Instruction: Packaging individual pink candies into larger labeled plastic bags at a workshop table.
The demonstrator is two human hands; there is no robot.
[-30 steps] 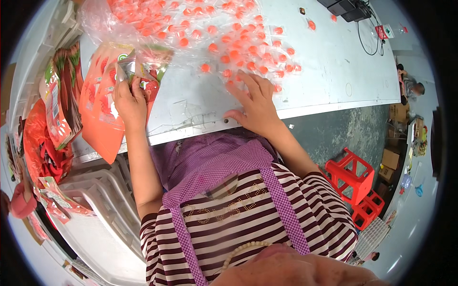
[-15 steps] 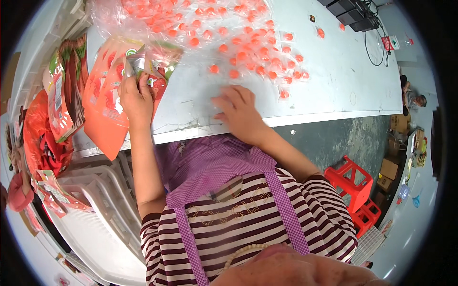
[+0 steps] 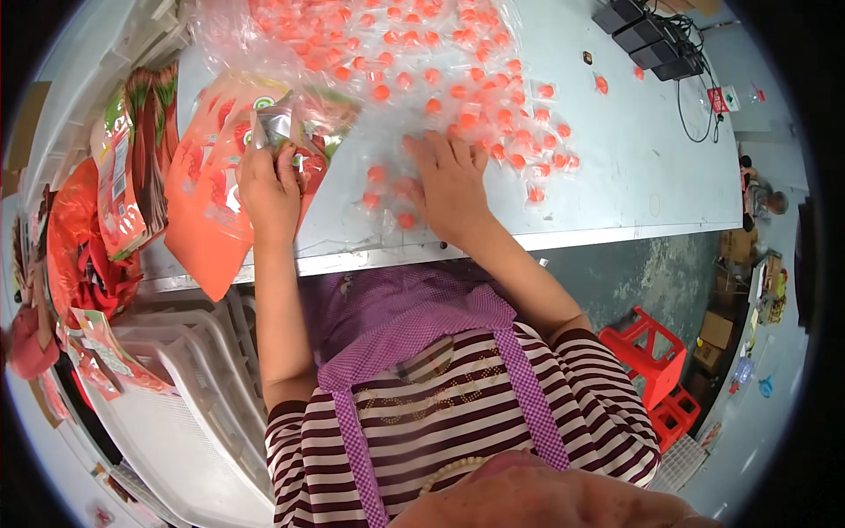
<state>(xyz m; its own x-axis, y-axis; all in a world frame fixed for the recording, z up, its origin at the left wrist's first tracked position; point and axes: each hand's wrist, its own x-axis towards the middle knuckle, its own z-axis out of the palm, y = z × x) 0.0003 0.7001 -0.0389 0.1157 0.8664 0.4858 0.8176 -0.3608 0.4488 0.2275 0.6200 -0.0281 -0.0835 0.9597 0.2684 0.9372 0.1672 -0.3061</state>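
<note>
My left hand (image 3: 271, 194) is closed on the edge of a red-and-green printed pouch (image 3: 310, 165), whose silvery mouth gapes upward beside the fingers. Palm down over the table, my right hand (image 3: 453, 185) has its fingers stretched forward to the near edge of a spread of small orange-red pieces in clear wrappers (image 3: 504, 116). A few more wrapped pieces (image 3: 376, 174) lie just left of its thumb, close to the table's front edge. Under the held pouch, flat orange-red pouches (image 3: 211, 189) overlap and stick out past that edge.
A clear plastic bag (image 3: 233, 44) with more wrapped pieces lies at the far left. Upright pouches (image 3: 141, 158) are packed at the left, above a red bag (image 3: 75, 238). White plastic trays (image 3: 185, 396) stand below left. Black boxes with cables (image 3: 651, 40) sit far right; red stools (image 3: 651, 356) stand on the floor.
My right hand has moved forward to the wrapped pieces and flattened out. Several pieces now lie nearer the front edge, left of it. My left hand keeps its hold on the pouch.
</note>
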